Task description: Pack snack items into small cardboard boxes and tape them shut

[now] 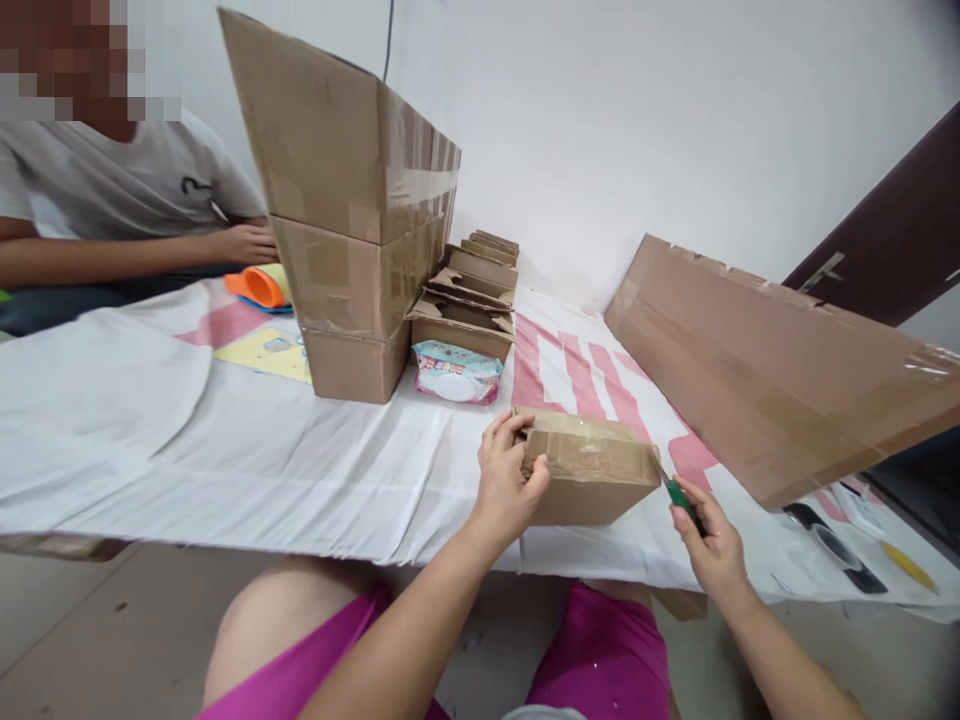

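A small taped cardboard box (pixel 589 480) lies at the table's front edge. My left hand (pixel 510 470) grips its left end, thumb on the near face and fingers over the top. In my right hand (pixel 705 535) is a green-handled knife (pixel 684 503). Its thin blade touches or nearly touches the box's right end, at the top corner. Brown tape runs along the upper near edge of the box. Behind it sits a pack of wet wipes (pixel 456 373) with a white lid.
Tall stacked cardboard boxes (pixel 337 290) stand left of centre, beside a row of open boxes (pixel 461 325). A large cardboard panel (pixel 765 370) leans at right, near a phone (pixel 862 578). Across the white cloth (pixel 247 470), another person (pixel 150 200) sits by an orange cup-like object (pixel 262 287).
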Demonstrator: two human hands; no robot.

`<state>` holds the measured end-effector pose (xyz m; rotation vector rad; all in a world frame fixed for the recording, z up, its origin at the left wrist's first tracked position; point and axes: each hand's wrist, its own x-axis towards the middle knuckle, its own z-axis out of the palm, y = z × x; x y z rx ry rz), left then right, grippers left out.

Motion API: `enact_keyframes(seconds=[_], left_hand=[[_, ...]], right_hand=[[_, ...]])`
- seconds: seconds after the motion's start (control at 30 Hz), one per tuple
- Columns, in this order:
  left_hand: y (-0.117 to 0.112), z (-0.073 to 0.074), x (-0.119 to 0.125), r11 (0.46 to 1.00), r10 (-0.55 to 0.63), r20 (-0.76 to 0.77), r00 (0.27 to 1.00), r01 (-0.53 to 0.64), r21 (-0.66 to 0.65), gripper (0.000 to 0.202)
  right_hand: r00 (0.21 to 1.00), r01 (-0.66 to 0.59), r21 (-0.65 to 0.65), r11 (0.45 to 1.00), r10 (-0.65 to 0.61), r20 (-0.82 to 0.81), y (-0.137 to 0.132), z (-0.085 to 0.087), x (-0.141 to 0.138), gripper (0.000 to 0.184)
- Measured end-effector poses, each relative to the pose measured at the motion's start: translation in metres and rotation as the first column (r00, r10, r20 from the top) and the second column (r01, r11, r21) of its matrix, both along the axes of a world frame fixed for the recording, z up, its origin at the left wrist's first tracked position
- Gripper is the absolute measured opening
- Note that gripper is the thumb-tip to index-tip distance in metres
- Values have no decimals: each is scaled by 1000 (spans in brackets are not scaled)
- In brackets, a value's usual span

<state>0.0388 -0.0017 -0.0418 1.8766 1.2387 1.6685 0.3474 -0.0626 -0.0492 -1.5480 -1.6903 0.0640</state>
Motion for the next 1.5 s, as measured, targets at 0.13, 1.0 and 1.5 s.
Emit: enact_keyframes(seconds=[0.13, 1.0, 1.5], left_hand=[[0, 1, 0, 999, 34, 26, 999, -33, -21, 8], [0, 0, -4, 999, -11, -17, 1000, 12, 51, 13], [-2, 0, -2, 999, -31, -27, 999, 32, 21, 13]], right_hand=[[942, 247, -103, 964, -214, 260, 2, -27, 50, 45], [754, -404, 160, 900, 229, 616, 67, 76, -126, 14], [905, -137, 78, 987, 93, 415, 76, 72, -101, 15]])
